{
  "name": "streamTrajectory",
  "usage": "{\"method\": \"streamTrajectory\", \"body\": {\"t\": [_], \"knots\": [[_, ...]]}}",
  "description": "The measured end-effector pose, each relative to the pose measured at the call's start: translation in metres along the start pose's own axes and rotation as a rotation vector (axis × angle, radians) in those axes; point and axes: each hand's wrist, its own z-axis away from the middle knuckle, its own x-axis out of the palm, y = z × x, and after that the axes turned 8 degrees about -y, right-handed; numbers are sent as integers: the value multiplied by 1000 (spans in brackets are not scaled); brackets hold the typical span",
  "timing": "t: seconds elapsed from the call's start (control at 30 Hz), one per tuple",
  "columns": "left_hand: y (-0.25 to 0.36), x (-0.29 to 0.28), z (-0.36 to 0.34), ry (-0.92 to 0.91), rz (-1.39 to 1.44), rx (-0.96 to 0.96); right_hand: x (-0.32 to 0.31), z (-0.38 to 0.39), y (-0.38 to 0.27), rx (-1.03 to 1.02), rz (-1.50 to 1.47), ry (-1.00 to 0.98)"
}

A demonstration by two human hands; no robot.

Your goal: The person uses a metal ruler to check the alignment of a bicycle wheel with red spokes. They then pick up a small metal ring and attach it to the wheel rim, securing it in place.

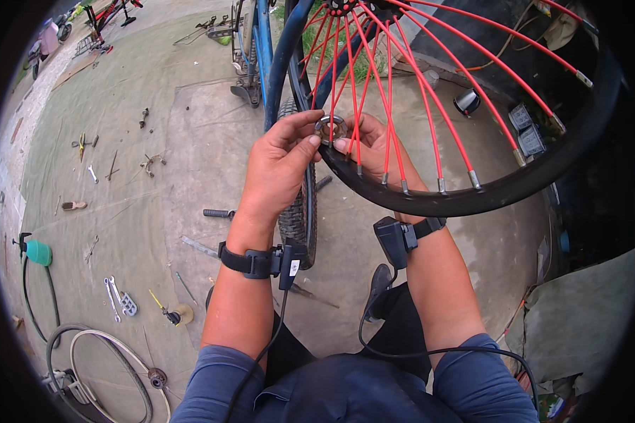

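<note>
Blue long sleeves [473,384] fill the lower edge, and both bare forearms rise from them, each strapped with a black wrist band [250,261] carrying a small black box and a trailing cable.

All places below are told from the black bicycle wheel with red spokes [473,197]. Its smooth dark rim curves across the upper right, and thin glossy red spokes with silver nipples fan down from a hub at the top edge. At the rim's lower left edge both hands meet on a small round silver metal ring [330,127]. The left hand [279,166], just left of the rim, pinches the ring between thumb and curled fingertips. The right hand [374,148] sits behind the spokes, its fingers closed on the ring's other side, partly hidden by them.

Just below and left of the rim stands a knobby black tyre [300,211], upright, passing behind the left wrist. Above it, a blue bicycle frame [264,49] runs to the top edge.

Far left of the wheel, rough grey concrete ground [155,162] holds scattered silver spanners [116,296], a yellow-handled screwdriver [164,308], a green bottle [38,252] and a bare silver rim [113,374]. Open floor lies between those tools and the tyre; right of the wheel, crumpled grey cloth [585,310] crowds the edge.
</note>
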Motion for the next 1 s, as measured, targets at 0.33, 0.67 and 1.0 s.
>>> {"method": "streamTrajectory", "body": {"t": [0.33, 0.67, 1.0], "knots": [[2, 1, 0, 3, 0, -23, 1, 7, 3, -84, 19, -21], [-3, -2, 1, -14, 26, -34, -4, 6, 5, -18, 9, -4], [-1, -3, 3, -15, 19, -14, 1, 2, 11, -15, -14, 34]]}}
